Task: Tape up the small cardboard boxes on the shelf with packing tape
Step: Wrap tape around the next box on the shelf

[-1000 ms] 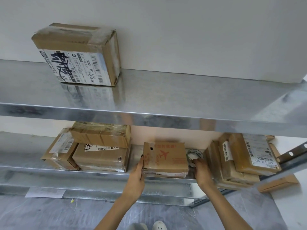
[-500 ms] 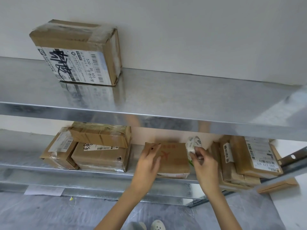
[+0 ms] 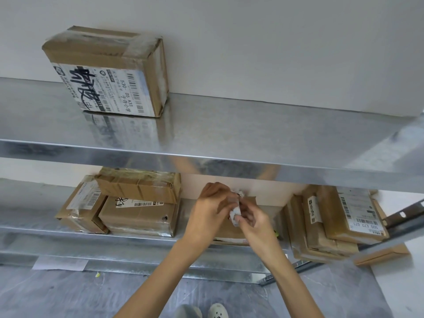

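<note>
A roll of clear packing tape (image 3: 236, 208) is held between both hands above the middle box. My left hand (image 3: 210, 210) grips its upper left side, fingers curled over it. My right hand (image 3: 254, 222) pinches its lower edge from the right. The small cardboard box (image 3: 231, 234) with red print lies under my hands on the lower metal shelf (image 3: 142, 241), mostly hidden by them. Little of the roll shows between my fingers.
Left of my hands lie stacked taped boxes (image 3: 137, 203) and a labelled one (image 3: 80, 207). A leaning pile of parcels (image 3: 332, 221) stands at the right. A large labelled box (image 3: 110, 72) sits on the upper shelf (image 3: 229, 138). Shoes (image 3: 218, 311) show on the grey floor.
My right hand lifted the tape roll from behind the box and brought it over the box. My left hand left the box's side and joined it on the roll.
</note>
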Available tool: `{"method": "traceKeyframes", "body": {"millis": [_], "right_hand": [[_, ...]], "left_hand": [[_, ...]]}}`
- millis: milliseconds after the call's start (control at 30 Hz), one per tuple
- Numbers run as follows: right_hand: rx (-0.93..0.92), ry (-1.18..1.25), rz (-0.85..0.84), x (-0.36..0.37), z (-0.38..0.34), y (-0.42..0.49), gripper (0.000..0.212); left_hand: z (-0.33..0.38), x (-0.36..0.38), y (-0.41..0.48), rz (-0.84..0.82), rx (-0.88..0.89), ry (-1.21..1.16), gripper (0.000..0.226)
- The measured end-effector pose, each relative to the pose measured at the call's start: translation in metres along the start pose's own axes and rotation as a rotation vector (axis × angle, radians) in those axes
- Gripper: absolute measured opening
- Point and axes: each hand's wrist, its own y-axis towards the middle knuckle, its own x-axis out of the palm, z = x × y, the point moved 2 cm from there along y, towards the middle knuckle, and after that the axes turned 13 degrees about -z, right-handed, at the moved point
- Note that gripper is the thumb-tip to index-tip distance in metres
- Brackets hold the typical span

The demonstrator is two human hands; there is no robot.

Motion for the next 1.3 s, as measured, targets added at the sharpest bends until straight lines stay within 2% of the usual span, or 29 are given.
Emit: {"method": "traceKeyframes", "body": {"millis": [167, 267, 367, 533, 633, 767, 900, 1033, 1167, 1233, 1300], "right_hand": [[-0.012, -0.05, 0.008, 0.009, 0.003, 0.005, 0.033], [-0.023, -0.025, -0.012, 0.015, 0.005, 0.004, 0.039], [-0.044, -0.042, -0.023, 0.019, 0.004, 0.0, 0.042], [-0.011, -0.096, -0.125, 0.022, 0.006, -0.003, 0.026], [0.06, -0.062, -0.196, 0.023, 0.001, 0.001, 0.007], [0.11, -0.156, -0.181, 0.022, -0.009, 0.016, 0.028], [0.177, -0.204, -0.095, 0.032, -0.012, 0.025, 0.047], [0.188, -0.068, -0.062, 0.036, -0.016, 0.019, 0.046], [0.245, 0.207, -0.199, 0.03, -0.02, 0.007, 0.03], [0.323, 0.279, -0.297, 0.035, -0.016, -0.004, 0.034], [0.383, 0.31, -0.301, 0.047, -0.008, -0.015, 0.039]], "left_hand": [[-0.003, -0.003, 0.004, 0.0, -0.087, -0.158, 0.018], [-0.003, -0.007, 0.006, 0.031, -0.178, -0.267, 0.016], [-0.007, -0.01, 0.01, -0.054, -0.204, -0.253, 0.01], [-0.013, -0.016, 0.015, -0.041, -0.253, -0.217, 0.013], [-0.019, -0.017, 0.018, -0.065, -0.318, -0.285, 0.015], [-0.032, -0.023, 0.025, -0.052, -0.371, -0.348, 0.026], [-0.039, -0.032, 0.038, -0.029, -0.398, -0.382, 0.029], [-0.049, -0.024, 0.044, -0.074, -0.408, -0.411, 0.034], [-0.058, -0.011, 0.045, -0.07, -0.395, -0.39, 0.027], [-0.068, -0.01, 0.046, -0.006, -0.437, -0.432, 0.026], [-0.071, -0.011, 0.051, -0.01, -0.424, -0.394, 0.021]]}}
